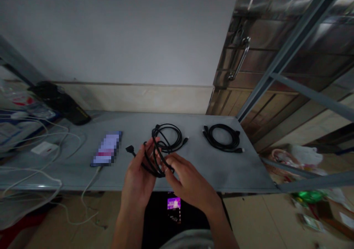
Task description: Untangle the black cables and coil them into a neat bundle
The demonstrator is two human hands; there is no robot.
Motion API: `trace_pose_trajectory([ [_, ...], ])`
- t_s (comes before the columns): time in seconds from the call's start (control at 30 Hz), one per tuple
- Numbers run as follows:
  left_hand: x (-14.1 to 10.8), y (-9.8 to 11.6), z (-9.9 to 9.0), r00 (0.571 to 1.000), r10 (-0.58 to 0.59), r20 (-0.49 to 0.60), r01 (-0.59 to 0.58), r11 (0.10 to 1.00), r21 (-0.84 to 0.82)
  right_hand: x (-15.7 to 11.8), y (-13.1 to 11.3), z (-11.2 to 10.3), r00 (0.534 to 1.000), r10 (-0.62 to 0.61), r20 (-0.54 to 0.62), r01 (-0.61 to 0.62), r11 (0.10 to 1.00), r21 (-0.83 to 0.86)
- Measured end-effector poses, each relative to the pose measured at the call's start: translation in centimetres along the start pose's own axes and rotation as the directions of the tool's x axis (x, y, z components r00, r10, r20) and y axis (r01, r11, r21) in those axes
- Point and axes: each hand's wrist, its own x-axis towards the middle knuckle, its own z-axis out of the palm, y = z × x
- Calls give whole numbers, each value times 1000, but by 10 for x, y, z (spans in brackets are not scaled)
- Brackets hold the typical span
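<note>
Loops of a black cable (151,167) are held between my two hands above the front of the grey shelf. My left hand (139,179) curls around the loops from the left, and a dark plug (129,149) sticks out past its fingers. From the right, my right hand (186,177) grips the same cable with its fingers closed together. Just behind my hands a second black cable (179,132) lies coiled on the shelf, partly covered by the held one. Farther right rests a third coiled black cable (223,137) with its plugs showing.
A phone (107,149) with a white charging cord lies to the left. Beyond it are a black bottle (62,103), a white adapter (44,148) and tangled white wires. The grey shelf (221,171) has metal posts, with a wall behind and a metal door (257,53) at right.
</note>
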Motion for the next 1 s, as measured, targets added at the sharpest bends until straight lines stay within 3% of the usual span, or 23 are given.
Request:
trace_pose_trajectory([
  [0.13, -5, 0, 0, 1000, -2, 12, 2, 1000, 30, 2, -2, 13, 991, 75, 107, -64, 993, -102],
  [0.23, -5, 0, -1, 1000, -25, 4, 25, 999, 33, 3, -5, 17, 981, 115, 157, -103, 991, -86],
  [0.37, -2, 3, -2, 998, -53, 37, 52, 998, 34, 4, -5, 14, 983, 141, 118, -144, 989, 23],
  [0.5, -3, 6, -2, 995, -84, 61, 81, 995, 58, 4, -2, 9, 992, 98, 76, -104, 992, 73],
  [0.57, -4, 7, -2, 987, -134, 86, 127, 988, 89, 4, -1, 9, 991, 95, 89, -97, 995, 18],
  [0.67, -8, 8, -2, 970, -189, 152, 166, 974, 151, 6, 1, 14, 983, 134, 125, -104, 970, -221],
  [0.8, -11, 7, -5, 990, -88, 115, 48, 950, 309, 9, 3, 23, 969, 164, 185, -56, 875, -480],
  [0.9, -9, 8, -11, 996, 12, 91, -57, 859, 509, 11, 6, 25, 970, 141, 196, -13, 841, -540],
  [1.0, -3, 11, -20, 984, 116, 133, -173, 786, 593, 10, 11, 24, 975, 114, 189, 12, 828, -561],
])
